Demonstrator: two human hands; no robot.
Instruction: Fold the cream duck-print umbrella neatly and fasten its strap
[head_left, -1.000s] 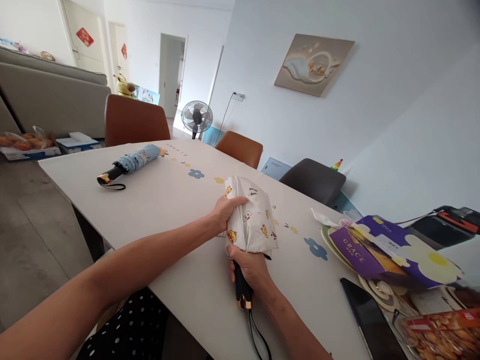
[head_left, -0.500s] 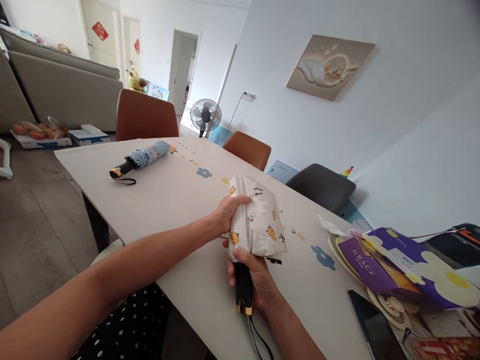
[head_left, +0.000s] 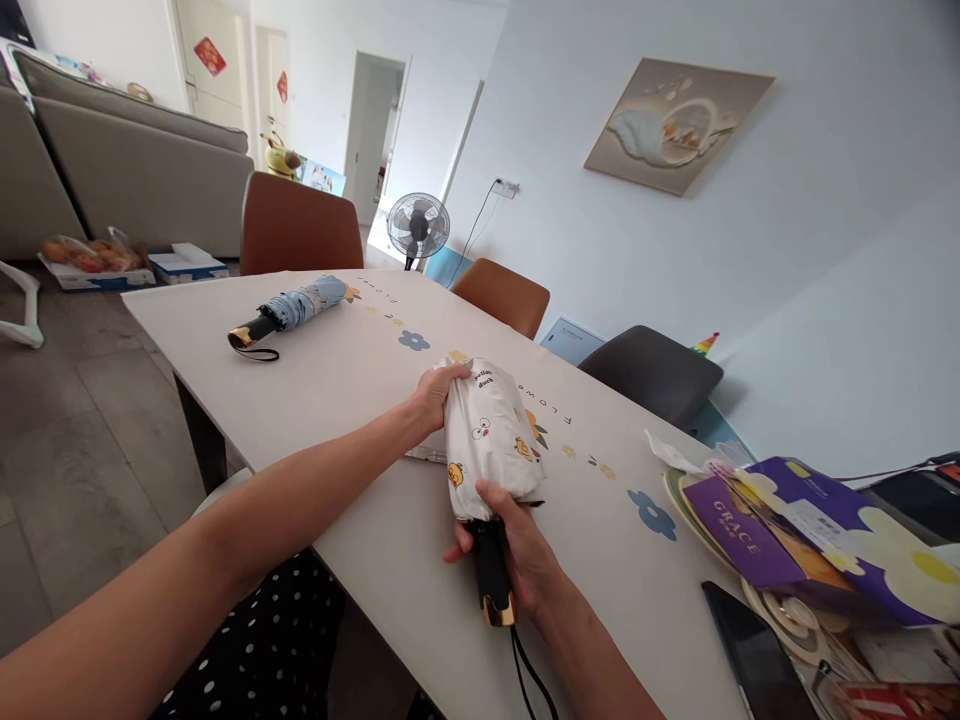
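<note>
One white duck-print umbrella (head_left: 491, 435), folded, lies over the table (head_left: 360, 390) at frame centre; left hand (head_left: 435, 392) pinches its upper-left fabric between thumb and fingers, right hand (head_left: 510, 545) wraps the base of the fabric by the black handle, thumb on top. Surface: one pale flower-print table, with one blue folded umbrella (head_left: 304, 303) at left, one phone (head_left: 757, 650) and one purple box (head_left: 825, 530) at lower right. Room: three chairs (head_left: 300, 225), one fan (head_left: 418, 226), one wall picture (head_left: 675, 125) upper right.
</note>
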